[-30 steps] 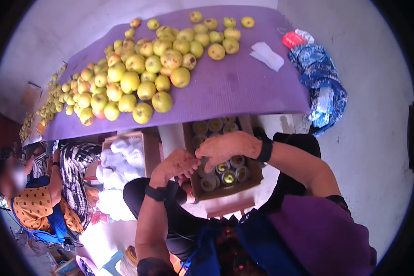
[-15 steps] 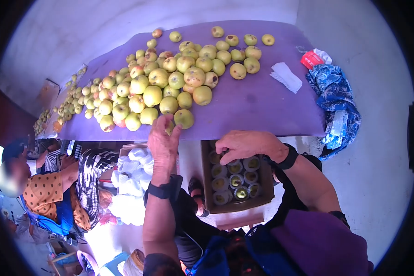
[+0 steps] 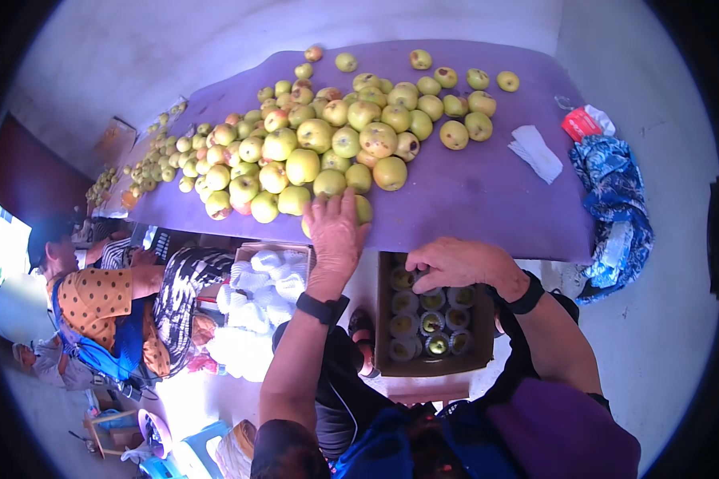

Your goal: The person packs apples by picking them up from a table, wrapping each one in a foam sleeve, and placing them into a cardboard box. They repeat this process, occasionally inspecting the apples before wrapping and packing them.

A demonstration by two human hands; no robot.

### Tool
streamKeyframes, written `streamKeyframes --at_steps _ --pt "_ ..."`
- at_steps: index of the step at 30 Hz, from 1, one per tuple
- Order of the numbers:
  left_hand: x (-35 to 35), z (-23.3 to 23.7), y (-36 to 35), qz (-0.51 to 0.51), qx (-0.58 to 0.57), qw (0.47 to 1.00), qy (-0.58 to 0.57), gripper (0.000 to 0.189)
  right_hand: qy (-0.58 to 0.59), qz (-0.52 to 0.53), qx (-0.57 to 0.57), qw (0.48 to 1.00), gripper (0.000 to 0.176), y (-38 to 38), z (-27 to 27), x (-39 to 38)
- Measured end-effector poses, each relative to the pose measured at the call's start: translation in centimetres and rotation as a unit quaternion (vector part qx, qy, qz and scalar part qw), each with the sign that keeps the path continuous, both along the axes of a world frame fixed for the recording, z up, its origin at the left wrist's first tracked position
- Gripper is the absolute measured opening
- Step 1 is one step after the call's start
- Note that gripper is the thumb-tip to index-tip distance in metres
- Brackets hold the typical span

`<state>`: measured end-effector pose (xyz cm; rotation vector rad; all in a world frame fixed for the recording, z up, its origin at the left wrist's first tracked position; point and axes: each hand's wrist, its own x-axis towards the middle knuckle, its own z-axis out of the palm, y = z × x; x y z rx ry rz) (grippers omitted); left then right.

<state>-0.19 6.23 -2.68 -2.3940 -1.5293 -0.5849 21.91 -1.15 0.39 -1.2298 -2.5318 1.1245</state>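
My left hand (image 3: 335,239) lies at the front edge of the purple-covered table (image 3: 487,211), palm down with its fingers stretched over the apples there. A yellow-green apple (image 3: 363,210) shows beside its fingers, partly covered. Over the far end of a cardboard box (image 3: 435,367) is my right hand (image 3: 459,262), its fingers bent and the thumb apart; I see nothing held in it. Inside the box are rows of apples, several in white foam nets, such as one shiny green apple (image 3: 437,344). The large apple pile (image 3: 315,136) spreads across the table beyond my left hand.
White foam nets (image 3: 268,279) fill a carton left of the box. A white cloth (image 3: 535,153), a red packet (image 3: 587,122) and blue patterned fabric (image 3: 611,184) lie at the table's right side. A person in a dotted orange top (image 3: 96,299) sits at left.
My left hand has gone from bent fingers beside a front apple to stretched fingers over the apples. My right hand stays over the box. The whole view has shifted, moving everything rightward.
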Motion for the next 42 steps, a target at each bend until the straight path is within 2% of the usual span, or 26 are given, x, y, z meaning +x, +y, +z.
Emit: streamKeyframes --at_steps 3,6,8,9,11,12,14,15,17,18,20,23,26,30,33,35,38,42 --pt "0.0 -0.4 0.5 -0.017 -0.006 1.0 0.021 0.073 0.021 0.012 -0.003 1.0 0.043 0.5 -0.5 -0.7" --pt "0.3 -0.7 0.5 -0.05 0.045 0.996 -0.059 0.064 0.064 0.005 0.041 0.997 0.038 0.3 -0.9 0.5" --pt "0.8 -0.5 -0.1 -0.045 0.05 0.994 -0.082 0.064 0.082 -0.032 0.01 0.996 0.033 0.6 0.4 1.2" --pt "1.5 0.3 -1.0 -0.033 0.011 0.993 -0.109 0.062 0.073 -0.055 0.009 0.996 0.033 0.9 0.5 1.8" --pt "2.9 0.9 -2.2 -0.094 -0.052 0.97 -0.217 0.061 0.101 -0.181 0.122 0.971 0.029 1.5 0.2 3.3" --pt "3.6 0.8 -2.6 -0.109 -0.056 0.967 -0.223 0.061 0.093 -0.195 0.124 0.969 0.029 1.7 -0.2 4.6" --pt "5.0 0.4 -3.2 -0.147 -0.191 0.932 -0.27 0.06 0.038 -0.349 0.312 0.883 0.026 2.4 -1.3 7.2" --pt "5.6 0.1 -3.4 -0.154 -0.194 0.93 -0.273 0.06 0.032 -0.353 0.312 0.881 0.026 2.7 -1.6 8.6" --pt "6.5 -0.6 -3.5 -0.172 -0.185 0.93 -0.266 0.058 -0.133 -0.452 0.344 0.812 0.028 2.8 -1.8 11.3" --pt "6.7 -0.8 -3.3 -0.172 -0.189 0.93 -0.264 0.058 -0.136 -0.455 0.345 0.809 0.028 2.7 -1.6 12.2" --pt "7.1 -0.8 -3.1 -0.175 -0.194 0.927 -0.268 0.06 -0.23 -0.488 0.239 0.807 0.033 2.2 -1.4 13.6" --pt "7.3 -0.6 -3.1 -0.168 -0.202 0.927 -0.267 0.062 -0.228 -0.51 0.294 0.776 0.028 2.4 -4.4 15.7" --pt "7.4 -0.5 -3.2 -0.158 -0.209 0.927 -0.266 0.062 -0.215 -0.535 0.245 0.78 0.027 2.4 -3.7 15.9" --pt "7.8 -0.7 -2.8 -0.159 -0.194 0.924 -0.289 0.057 -0.189 -0.531 0.252 0.786 0.026 2.9 -3.8 16.3" --pt "7.7 -1.3 -2.3 -0.165 -0.185 0.929 -0.277 0.056 -0.163 -0.546 0.281 0.772 0.024 3.2 -3.8 16.5" --pt "7.6 -1.0 -2.5 -0.164 -0.186 0.93 -0.272 0.056 -0.2 -0.548 0.331 0.742 0.021 3.2 -4.0 16.4" --pt "7.5 -1.0 -2.3 -0.161 -0.184 0.932 -0.267 0.056 -0.225 -0.533 0.287 0.763 0.022 3.1 -4.3 16.6" --pt "7.4 -0.9 -1.7 -0.156 -0.191 0.932 -0.266 0.056 -0.243 -0.558 0.25 0.753 0.024 3.9 -4.0 16.9"
